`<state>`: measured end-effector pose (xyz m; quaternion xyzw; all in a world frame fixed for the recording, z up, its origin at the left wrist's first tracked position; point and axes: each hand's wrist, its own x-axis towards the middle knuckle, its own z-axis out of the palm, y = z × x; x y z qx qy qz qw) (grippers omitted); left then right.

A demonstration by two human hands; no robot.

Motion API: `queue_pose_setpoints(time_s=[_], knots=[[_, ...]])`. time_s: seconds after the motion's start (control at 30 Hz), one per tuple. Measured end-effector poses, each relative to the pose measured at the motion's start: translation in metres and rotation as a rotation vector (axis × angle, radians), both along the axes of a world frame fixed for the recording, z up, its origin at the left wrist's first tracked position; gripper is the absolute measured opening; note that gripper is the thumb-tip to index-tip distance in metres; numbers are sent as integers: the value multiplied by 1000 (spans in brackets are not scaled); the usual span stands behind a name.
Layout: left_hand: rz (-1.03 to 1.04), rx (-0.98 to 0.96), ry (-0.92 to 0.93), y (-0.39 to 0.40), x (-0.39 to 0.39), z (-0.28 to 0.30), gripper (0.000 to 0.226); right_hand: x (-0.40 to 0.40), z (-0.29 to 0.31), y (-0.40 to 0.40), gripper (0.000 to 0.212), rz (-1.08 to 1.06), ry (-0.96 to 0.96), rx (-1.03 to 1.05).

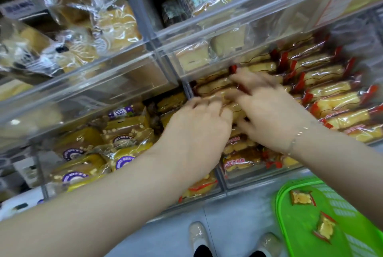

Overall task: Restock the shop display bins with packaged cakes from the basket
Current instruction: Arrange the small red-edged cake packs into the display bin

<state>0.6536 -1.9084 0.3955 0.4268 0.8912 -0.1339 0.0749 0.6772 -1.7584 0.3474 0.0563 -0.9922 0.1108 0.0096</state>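
Both my hands are in a clear display bin (pixel 238 180) of red-ended packaged cakes (pixel 323 74). My left hand (pixel 199 126) has its fingers curled over a wrapped cake (pixel 217 89) at the bin's left side. My right hand (pixel 267 107), with a bracelet on its wrist, lies beside it with fingers spread on the same stack; motion blur hides whether it grips. The green basket (pixel 290 215) at lower right holds two red-ended cakes (pixel 301 197).
To the left, a bin holds yellow cakes with purple labels (pixel 122 161). Upper clear bins (pixel 165 35) hold bagged sponge cakes. The grey floor and my two shoes (pixel 199 236) are below; the basket stands close to my right arm.
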Motion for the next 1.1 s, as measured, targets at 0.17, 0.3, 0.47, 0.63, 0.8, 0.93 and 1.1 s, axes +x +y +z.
queue_pose_setpoints(time_s=[0.17, 0.3, 0.47, 0.63, 0.8, 0.93, 1.1], knots=[[129, 84, -140, -68, 14, 17, 34, 51, 27, -34, 15, -190, 80, -629], [10, -4, -131, -80, 3, 3, 65, 69, 10, -70, 34, -164, -70, -471], [-8, -65, -232, -80, -18, -8, 91, 69, -3, -80, 47, -218, -151, -678], [33, 190, -312, -92, -14, 2, 93, 64, 9, -77, 50, -254, -9, -807], [45, 528, -523, -93, -6, 27, 89, 46, 30, -74, 66, -195, -166, -1276], [231, 874, -783, -74, -4, 33, 85, 35, 46, -51, 66, -357, -183, -1540], [380, 882, -873, -66, 5, 23, 55, 49, 39, -8, 66, -524, -125, -1787]])
